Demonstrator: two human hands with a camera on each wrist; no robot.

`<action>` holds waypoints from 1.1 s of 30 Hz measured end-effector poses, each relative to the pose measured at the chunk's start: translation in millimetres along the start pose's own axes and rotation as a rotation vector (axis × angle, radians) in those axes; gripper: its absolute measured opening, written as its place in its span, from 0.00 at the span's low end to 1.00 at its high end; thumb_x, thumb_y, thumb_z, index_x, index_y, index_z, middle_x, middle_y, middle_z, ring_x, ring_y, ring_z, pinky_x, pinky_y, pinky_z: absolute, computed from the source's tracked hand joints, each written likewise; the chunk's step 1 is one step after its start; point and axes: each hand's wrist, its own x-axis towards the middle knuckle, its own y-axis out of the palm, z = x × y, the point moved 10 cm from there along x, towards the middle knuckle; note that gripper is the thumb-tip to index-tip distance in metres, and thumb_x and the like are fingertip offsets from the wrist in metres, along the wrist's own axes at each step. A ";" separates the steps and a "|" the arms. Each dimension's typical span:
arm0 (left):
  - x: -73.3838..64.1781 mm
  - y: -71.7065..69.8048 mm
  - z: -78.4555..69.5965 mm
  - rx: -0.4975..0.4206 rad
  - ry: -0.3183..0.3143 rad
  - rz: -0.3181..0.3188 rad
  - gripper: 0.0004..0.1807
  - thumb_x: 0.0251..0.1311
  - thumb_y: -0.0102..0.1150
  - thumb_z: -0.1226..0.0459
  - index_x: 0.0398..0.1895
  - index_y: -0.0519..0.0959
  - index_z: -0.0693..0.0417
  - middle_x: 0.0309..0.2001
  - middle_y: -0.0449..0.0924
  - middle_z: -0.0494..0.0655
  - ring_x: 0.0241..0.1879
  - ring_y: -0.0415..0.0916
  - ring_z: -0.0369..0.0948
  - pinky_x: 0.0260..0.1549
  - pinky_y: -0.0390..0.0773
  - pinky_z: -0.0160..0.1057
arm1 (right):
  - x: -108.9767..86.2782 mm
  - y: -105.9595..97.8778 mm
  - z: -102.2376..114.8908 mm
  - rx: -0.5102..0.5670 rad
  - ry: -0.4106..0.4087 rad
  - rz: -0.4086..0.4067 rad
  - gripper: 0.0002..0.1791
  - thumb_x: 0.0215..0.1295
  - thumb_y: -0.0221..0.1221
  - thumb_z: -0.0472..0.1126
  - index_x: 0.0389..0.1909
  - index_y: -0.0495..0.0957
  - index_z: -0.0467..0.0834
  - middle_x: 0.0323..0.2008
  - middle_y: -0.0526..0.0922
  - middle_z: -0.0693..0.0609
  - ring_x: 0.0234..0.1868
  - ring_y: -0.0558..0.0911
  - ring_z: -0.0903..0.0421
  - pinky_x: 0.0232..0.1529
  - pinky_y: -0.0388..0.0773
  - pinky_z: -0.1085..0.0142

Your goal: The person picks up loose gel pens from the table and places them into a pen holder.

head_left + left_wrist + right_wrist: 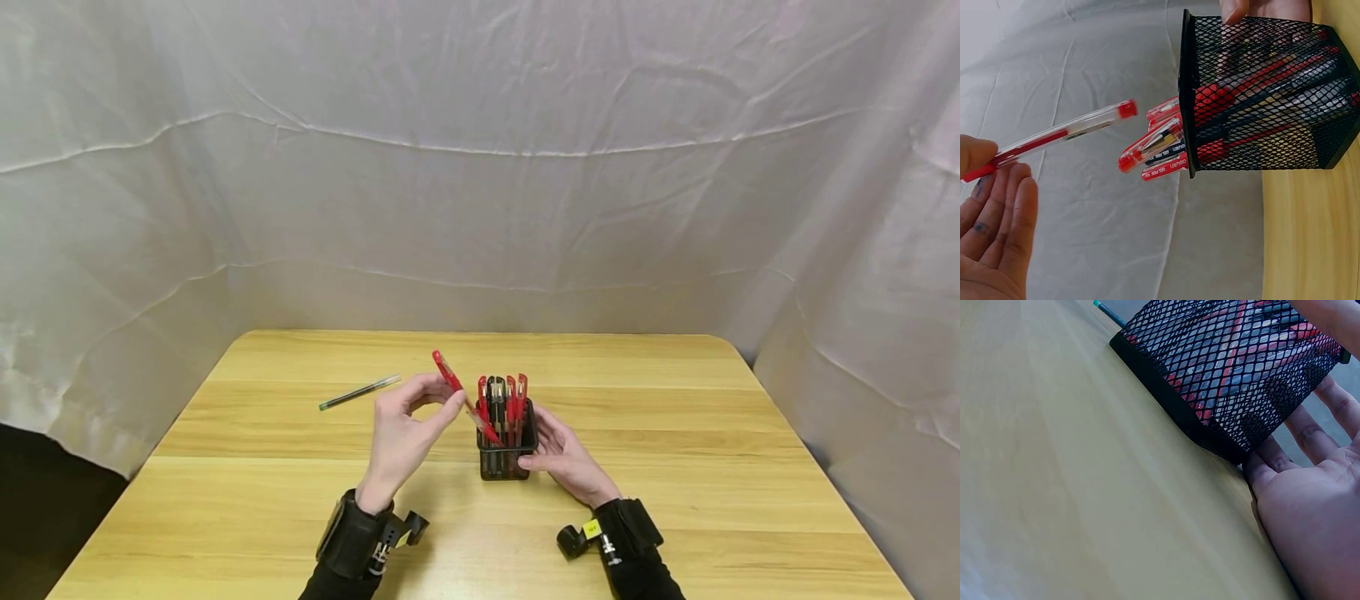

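Observation:
Between its thumb and fingertips my left hand (400, 442) pinches a red gel pen (447, 371), tilted with its lower end toward the black mesh pen holder (491, 467). That end overlaps the rim in the head view, but the left wrist view shows the pen (1054, 135) outside, just short of the mouth. Upright in the holder stand several red and black pens (512, 408). My right hand (570, 467) grips the holder from the right, thumb at the front and fingers round the far side. In the right wrist view the holder's base (1175, 412) is down at the tabletop.
A clear pen with a green end (360, 392) lies on the wooden table (675, 433), left of the holder and beyond my left hand. Pale cloth (495, 217) hangs behind the table and along both sides.

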 end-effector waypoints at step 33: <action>-5.7 -28.6 67.0 0.365 -0.336 0.203 0.14 0.58 0.71 0.55 0.40 0.87 0.55 0.34 0.89 0.48 0.34 0.83 0.38 0.41 0.83 0.36 | -0.2 -1.2 -1.9 -0.011 0.000 -0.003 0.53 0.58 0.65 0.28 0.79 0.42 0.32 0.79 0.46 0.34 0.70 0.67 0.75 0.70 0.61 0.82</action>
